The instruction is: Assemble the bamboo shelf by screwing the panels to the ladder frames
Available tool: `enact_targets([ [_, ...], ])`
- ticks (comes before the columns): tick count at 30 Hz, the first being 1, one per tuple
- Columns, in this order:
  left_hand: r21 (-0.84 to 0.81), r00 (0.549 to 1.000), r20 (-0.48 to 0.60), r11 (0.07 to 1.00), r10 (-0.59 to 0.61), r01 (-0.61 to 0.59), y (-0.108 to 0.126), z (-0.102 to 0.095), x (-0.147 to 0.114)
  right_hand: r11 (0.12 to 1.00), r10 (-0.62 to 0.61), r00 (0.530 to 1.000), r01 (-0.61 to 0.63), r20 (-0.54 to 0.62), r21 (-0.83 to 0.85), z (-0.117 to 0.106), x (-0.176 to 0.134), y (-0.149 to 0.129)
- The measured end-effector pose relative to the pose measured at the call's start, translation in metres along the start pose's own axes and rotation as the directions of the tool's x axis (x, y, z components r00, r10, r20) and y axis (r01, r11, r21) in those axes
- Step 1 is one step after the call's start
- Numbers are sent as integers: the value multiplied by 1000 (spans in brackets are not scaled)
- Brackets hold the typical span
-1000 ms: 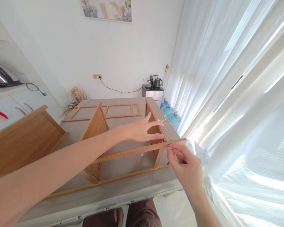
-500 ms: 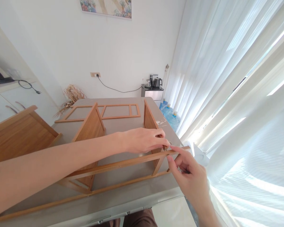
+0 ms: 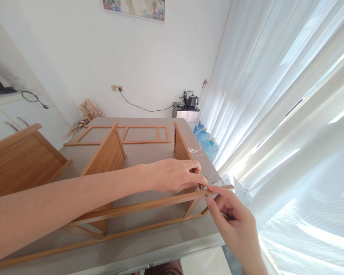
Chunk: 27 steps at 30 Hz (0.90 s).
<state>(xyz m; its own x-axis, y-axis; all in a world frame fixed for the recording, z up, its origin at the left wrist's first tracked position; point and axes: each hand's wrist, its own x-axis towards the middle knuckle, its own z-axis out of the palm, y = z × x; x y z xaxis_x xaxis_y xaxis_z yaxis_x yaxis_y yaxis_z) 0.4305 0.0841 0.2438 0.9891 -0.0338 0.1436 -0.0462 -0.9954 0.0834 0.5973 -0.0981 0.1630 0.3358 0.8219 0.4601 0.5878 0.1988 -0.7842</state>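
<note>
A wooden frame of light brown rails and upright panels lies partly assembled before me. My left hand (image 3: 174, 176) reaches across above the long wooden rail (image 3: 149, 202), its fingers closed at the near end of the right-hand wooden panel (image 3: 181, 143). My right hand (image 3: 236, 223) pinches the rail near its right end, index finger on top and thumb against the near side. A tiny dark spot shows by that thumb, too small to name. Fingertips of both hands nearly meet at the joint, partly hiding it. The middle panel (image 3: 107, 152) stands upright farther left.
A flat wooden frame (image 3: 146, 142) lies at the back of the grey table (image 3: 149, 156). Another wooden panel piece (image 3: 25, 160) leans at the left. White curtains (image 3: 289, 126) hang on the right, with blue water bottles (image 3: 208, 143) beside the table.
The view has shifted slightly, and both hands and the rail's right end sit a little lower in it. Both hands stay at the same joint.
</note>
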Motion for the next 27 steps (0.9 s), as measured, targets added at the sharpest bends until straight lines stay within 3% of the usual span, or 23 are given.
enact_targets([
  [10,-21,999,-52,1000,15,-16,3,2,-1,994,-111,991,109,-76,-25,3,-5,1],
  [20,35,997,-61,999,38,-36,2,0,3,987,-116,990,106,-74,-118,4,-4,-2],
  [27,46,998,-42,998,41,-39,1,-3,4,993,-106,991,102,-80,-59,9,-4,-3],
])
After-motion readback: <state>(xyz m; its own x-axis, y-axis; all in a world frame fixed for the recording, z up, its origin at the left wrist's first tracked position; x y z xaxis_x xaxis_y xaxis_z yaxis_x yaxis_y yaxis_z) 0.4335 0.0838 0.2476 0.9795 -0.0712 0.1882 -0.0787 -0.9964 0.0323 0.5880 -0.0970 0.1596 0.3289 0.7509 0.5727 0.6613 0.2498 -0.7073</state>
